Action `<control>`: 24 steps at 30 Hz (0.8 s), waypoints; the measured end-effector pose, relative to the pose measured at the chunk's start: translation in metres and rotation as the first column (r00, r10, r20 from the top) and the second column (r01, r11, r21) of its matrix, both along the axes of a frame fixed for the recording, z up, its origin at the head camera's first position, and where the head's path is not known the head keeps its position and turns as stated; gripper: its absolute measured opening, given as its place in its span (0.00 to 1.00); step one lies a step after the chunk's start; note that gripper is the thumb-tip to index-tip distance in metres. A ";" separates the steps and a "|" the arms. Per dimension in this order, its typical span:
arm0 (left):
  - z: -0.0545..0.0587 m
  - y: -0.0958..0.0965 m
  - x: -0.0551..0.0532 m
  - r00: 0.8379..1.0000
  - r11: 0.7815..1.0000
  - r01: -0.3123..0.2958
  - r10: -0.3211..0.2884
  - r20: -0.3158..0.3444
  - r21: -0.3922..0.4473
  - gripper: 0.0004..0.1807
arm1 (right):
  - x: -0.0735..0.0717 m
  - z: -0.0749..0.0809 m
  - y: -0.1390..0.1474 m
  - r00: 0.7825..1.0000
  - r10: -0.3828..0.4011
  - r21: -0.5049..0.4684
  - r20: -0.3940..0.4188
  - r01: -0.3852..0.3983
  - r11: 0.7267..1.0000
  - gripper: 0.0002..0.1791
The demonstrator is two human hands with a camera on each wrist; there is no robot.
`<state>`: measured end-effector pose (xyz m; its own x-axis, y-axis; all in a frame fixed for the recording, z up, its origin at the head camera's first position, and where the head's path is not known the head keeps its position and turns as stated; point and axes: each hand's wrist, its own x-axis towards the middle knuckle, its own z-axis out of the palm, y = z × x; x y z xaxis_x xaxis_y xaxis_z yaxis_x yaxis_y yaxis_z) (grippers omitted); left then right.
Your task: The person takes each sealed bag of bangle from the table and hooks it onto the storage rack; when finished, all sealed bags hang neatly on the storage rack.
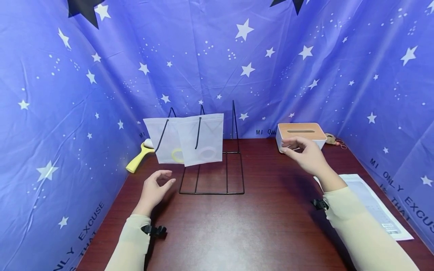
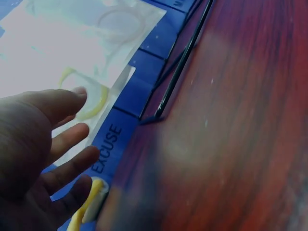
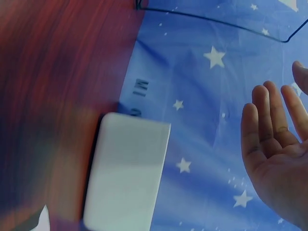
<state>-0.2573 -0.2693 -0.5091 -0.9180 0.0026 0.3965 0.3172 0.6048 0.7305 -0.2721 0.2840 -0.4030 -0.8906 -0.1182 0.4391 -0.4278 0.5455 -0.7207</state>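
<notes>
Two translucent white pouches hang on the prongs of a black wire rack (image 1: 243, 173). The left pouch (image 1: 164, 141) shows a yellow ring (image 2: 103, 103) inside; the right pouch (image 1: 213, 131) overlaps it and shows a pale ring. My left hand (image 1: 156, 190) is in front of and below the left pouch, fingers apart and loosely bent, holding nothing. Over the right side of the table, my right hand (image 1: 306, 154) is raised in front of a tissue box (image 1: 281, 137). Its fingers are relaxed with nothing between them, and the right wrist view shows its palm (image 3: 284, 168).
At the table's left edge lies a yellow-handled tool (image 1: 137, 160) with a white end. A white packet (image 1: 373, 203) lies at the right, partly behind my right forearm. Beside the tissue box is a small tan item (image 1: 330, 138). Blue star-printed cloth (image 1: 203, 56) surrounds the table.
</notes>
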 end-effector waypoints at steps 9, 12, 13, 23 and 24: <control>-0.011 -0.010 0.004 0.996 0.996 0.042 -0.035 0.084 -0.077 0.22 | 0.009 -0.013 0.034 0.998 -0.060 0.018 0.031 0.059 0.998 0.17; -0.013 -0.012 0.004 0.994 0.993 0.055 -0.045 0.101 -0.105 0.22 | 0.013 -0.014 0.046 0.997 -0.057 0.046 0.049 0.054 0.997 0.18; -0.013 -0.012 0.004 0.993 0.992 0.059 -0.047 0.108 -0.110 0.22 | 0.015 -0.014 0.051 0.997 -0.057 0.060 0.055 0.054 0.997 0.19; -0.016 -0.007 0.008 0.988 0.980 0.082 -0.056 0.146 -0.179 0.26 | 0.022 -0.021 0.097 0.983 -0.131 0.109 0.132 0.117 0.987 0.22; -0.016 -0.007 0.008 0.988 0.979 0.083 -0.057 0.143 -0.187 0.26 | 0.023 -0.021 0.101 0.981 -0.134 0.107 0.139 0.120 0.987 0.22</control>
